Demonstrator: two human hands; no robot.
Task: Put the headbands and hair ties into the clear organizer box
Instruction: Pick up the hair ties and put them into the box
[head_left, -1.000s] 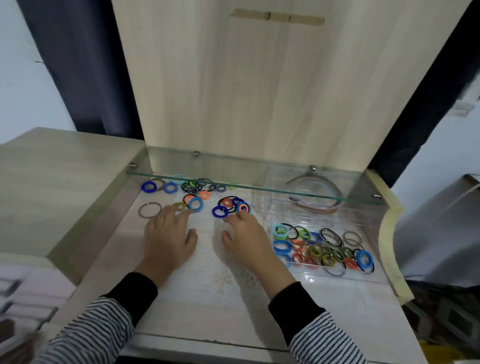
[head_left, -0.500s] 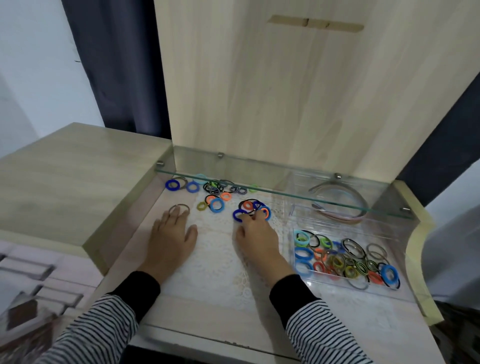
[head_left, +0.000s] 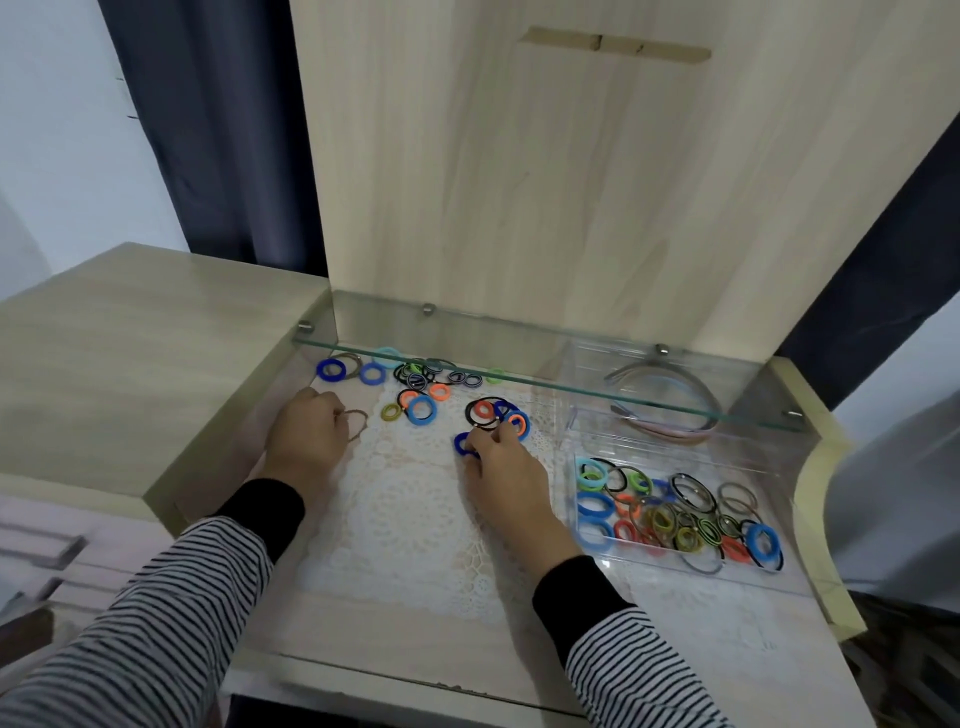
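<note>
Several coloured hair ties lie scattered on a lace mat at the back of the desk. My left hand has its fingers curled on a thin brown hair tie. My right hand pinches a dark blue hair tie beside a cluster of orange, black and blue ties. The clear organizer box stands at the right. Its front compartment holds many hair ties, and its rear compartment holds headbands.
A glass shelf runs across the back, just above the scattered ties and the box's rear compartment. A raised wooden lid stands behind it. A wooden cabinet top borders the left side.
My left hand has closed on the brown tie, which it was only touching with flat fingers before. My right hand's fingers have gathered onto the dark blue tie. The camera has moved closer.
</note>
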